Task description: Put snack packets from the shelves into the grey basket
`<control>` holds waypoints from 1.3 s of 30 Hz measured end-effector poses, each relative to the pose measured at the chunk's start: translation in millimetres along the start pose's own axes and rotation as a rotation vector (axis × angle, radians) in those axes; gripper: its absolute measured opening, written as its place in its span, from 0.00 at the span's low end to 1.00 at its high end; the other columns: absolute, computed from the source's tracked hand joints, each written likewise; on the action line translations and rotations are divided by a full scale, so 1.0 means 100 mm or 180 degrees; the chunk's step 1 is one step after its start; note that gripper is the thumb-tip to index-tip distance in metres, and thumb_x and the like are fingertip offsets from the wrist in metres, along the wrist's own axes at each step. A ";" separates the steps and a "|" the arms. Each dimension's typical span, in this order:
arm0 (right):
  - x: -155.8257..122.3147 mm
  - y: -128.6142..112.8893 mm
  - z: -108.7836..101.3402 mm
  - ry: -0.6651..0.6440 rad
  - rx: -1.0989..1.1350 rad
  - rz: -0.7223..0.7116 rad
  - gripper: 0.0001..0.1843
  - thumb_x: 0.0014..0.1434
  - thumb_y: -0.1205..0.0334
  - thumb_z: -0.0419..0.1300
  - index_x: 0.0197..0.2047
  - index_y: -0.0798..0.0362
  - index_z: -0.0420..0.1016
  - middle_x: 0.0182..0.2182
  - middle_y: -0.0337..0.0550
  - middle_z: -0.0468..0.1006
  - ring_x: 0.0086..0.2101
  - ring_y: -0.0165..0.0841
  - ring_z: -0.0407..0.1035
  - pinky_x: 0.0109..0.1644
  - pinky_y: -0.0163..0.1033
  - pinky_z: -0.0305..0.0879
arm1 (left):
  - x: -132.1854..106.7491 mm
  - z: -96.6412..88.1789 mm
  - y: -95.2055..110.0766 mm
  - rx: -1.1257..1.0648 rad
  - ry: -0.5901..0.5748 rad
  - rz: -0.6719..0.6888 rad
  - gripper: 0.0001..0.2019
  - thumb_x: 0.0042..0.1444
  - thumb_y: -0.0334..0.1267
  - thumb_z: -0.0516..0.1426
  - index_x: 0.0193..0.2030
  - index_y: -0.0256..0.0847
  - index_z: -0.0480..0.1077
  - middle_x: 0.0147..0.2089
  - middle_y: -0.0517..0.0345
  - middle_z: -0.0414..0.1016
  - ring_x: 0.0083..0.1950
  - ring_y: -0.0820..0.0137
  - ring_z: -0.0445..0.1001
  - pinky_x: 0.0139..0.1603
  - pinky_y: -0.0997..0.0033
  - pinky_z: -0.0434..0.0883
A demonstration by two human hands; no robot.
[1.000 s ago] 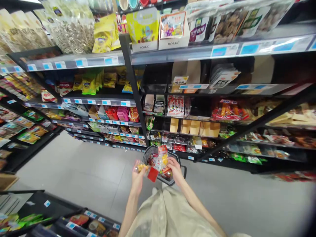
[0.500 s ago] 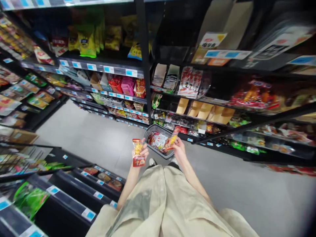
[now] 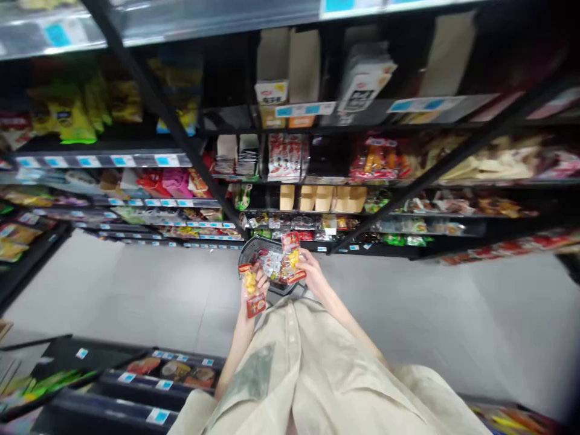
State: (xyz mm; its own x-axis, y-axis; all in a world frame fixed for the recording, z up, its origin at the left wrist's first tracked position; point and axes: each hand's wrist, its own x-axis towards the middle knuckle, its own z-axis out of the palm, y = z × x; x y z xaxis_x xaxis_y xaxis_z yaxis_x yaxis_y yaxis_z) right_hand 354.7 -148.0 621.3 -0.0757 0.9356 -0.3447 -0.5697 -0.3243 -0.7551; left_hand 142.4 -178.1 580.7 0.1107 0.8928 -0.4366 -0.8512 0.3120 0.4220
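My left hand (image 3: 256,289) holds a red and yellow snack packet (image 3: 252,290) upright in front of my beige clothing. My right hand (image 3: 310,273) grips a second red and yellow snack packet (image 3: 291,258), tilted a little, close to the first. Just beyond both hands a dark shopping basket (image 3: 252,246) sits on the grey floor, filled with several packets. The two packets are apart, with the basket's contents showing between them.
Black store shelves (image 3: 317,181) with snack packets and blue price tags run across the far side of the aisle. A low black display (image 3: 136,380) with packets stands at the lower left. Grey tiled floor (image 3: 430,314) stretches to the right.
The camera has swung right and the shelves have shifted in view. Both hands hold their packets as before, now drawn slightly closer to my body.
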 end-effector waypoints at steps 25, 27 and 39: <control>-0.44 -0.84 -1.88 0.0225 0.0577 0.0282 0.21 0.50 0.51 0.76 0.44 0.50 0.81 0.42 0.44 0.86 0.38 0.39 0.81 0.43 0.43 0.79 | 0.27 1.49 -1.75 0.3511 -0.1732 0.1000 0.17 0.47 0.18 0.59 0.23 0.47 0.80 0.50 0.48 0.79 0.67 0.51 0.67 0.74 0.43 0.57; -0.42 -0.80 -1.85 0.0319 0.0536 0.0316 0.21 0.50 0.51 0.77 0.43 0.49 0.81 0.41 0.43 0.86 0.37 0.39 0.81 0.43 0.42 0.79 | 0.22 1.39 -1.79 0.3289 -0.1251 0.1021 0.14 0.50 0.22 0.61 0.31 0.47 0.83 0.54 0.48 0.77 0.66 0.52 0.68 0.72 0.45 0.61; -0.37 -0.58 -1.59 0.0174 -0.0259 0.0423 0.21 0.49 0.50 0.78 0.44 0.50 0.83 0.39 0.42 0.86 0.37 0.37 0.81 0.45 0.40 0.78 | 0.30 1.02 -1.66 0.2922 -0.0583 -0.0142 0.18 0.52 0.42 0.71 0.49 0.39 0.80 0.48 0.49 0.82 0.45 0.61 0.80 0.43 0.67 0.78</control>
State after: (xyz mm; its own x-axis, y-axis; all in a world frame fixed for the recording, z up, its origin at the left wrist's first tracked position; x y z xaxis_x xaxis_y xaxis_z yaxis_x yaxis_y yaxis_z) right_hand 521.0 -185.5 589.2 -0.1002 0.8755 -0.4728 -0.4892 -0.4571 -0.7428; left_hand 339.5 -169.9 577.9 0.2791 0.8867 -0.3685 -0.1149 0.4118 0.9040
